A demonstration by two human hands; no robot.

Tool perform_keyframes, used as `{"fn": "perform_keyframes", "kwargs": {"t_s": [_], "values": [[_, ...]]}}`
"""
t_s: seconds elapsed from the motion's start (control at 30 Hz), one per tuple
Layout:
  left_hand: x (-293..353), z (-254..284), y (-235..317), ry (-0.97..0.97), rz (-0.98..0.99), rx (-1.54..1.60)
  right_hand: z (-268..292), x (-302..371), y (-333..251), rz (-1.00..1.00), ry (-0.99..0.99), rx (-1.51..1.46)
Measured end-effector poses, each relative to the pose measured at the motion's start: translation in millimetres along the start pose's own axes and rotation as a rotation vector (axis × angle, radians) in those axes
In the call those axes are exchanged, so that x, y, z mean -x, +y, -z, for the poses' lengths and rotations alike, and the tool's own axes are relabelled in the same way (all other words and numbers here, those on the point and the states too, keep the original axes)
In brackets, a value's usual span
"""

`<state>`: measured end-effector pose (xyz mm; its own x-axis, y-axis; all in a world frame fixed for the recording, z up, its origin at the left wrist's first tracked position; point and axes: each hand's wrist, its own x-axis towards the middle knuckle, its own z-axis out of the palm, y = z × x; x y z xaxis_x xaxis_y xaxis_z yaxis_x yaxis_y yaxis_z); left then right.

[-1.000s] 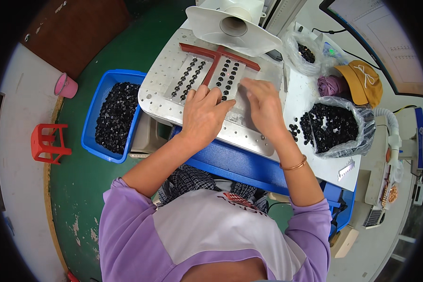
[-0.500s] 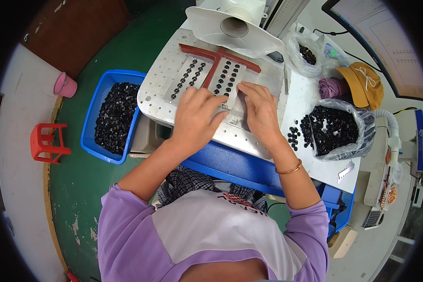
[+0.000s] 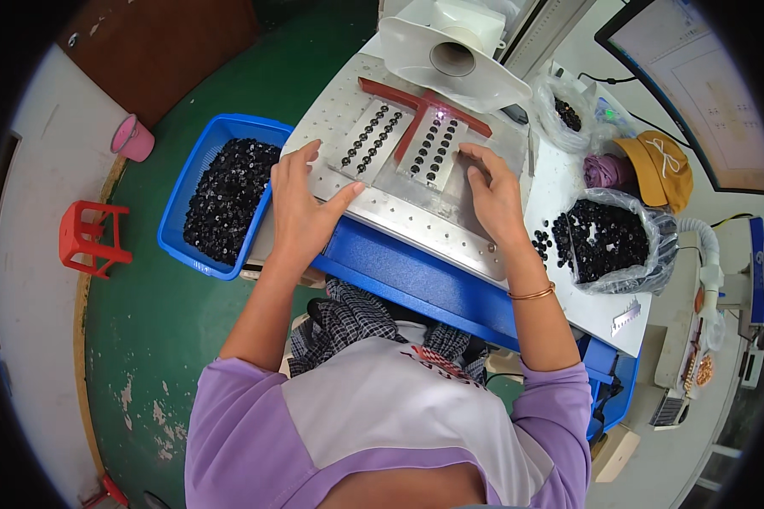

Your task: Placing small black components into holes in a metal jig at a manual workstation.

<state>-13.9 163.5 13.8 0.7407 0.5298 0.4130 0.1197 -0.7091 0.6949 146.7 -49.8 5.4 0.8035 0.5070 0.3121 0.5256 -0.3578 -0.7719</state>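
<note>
Two flat, pale plates lie side by side on a perforated metal worktable (image 3: pixel 437 216), each bearing two rows of small, glossy black round pieces. A red T-shaped bar (image 3: pixel 410 136) runs between and behind them. My left hand (image 3: pixel 300 208), fingers spread and holding nothing, is at the near left of the left plate (image 3: pixel 373 136), its thumb close to the near corner. Beside the right edge of the right plate (image 3: pixel 434 153), my right hand (image 3: pixel 495 193) has its fingers apart and nothing visible in it. A small pinkish light glows at this plate's far end.
A white funnel-shaped hood (image 3: pixel 484 76) stands behind the plates. At left, a blue basket (image 3: pixel 171 222) holds many black pieces. To the right are a plastic bag (image 3: pixel 654 242) of black pieces, loose pieces, a yellow cap (image 3: pixel 654 174) and a monitor (image 3: pixel 696 85).
My left hand has moved from the near end of the right plate leftward to the left plate, its fingers spreading. My right hand stays beside the right plate. The view has shifted slightly.
</note>
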Motion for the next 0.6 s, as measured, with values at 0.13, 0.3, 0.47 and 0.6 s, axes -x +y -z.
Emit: {"fn": "perform_keyframes", "kwargs": {"t_s": [0.13,0.3,0.47,0.6], "values": [[10.7,15.5,-6.3,0.102,0.023,0.021,-4.4,-0.1,10.0,0.004,0.055,-0.092],[29.9,33.4,-39.5,0.248,0.109,0.015,8.6,2.7,8.4,-0.080,0.060,-0.196],[42.6,69.2,-67.7,0.399,0.234,0.222,73.1,10.8,-63.7,0.133,0.241,-0.509],[24.1,108.9,-51.7,0.547,0.172,0.283,196.7,58.4,-104.5,0.763,0.675,-0.123]]}}
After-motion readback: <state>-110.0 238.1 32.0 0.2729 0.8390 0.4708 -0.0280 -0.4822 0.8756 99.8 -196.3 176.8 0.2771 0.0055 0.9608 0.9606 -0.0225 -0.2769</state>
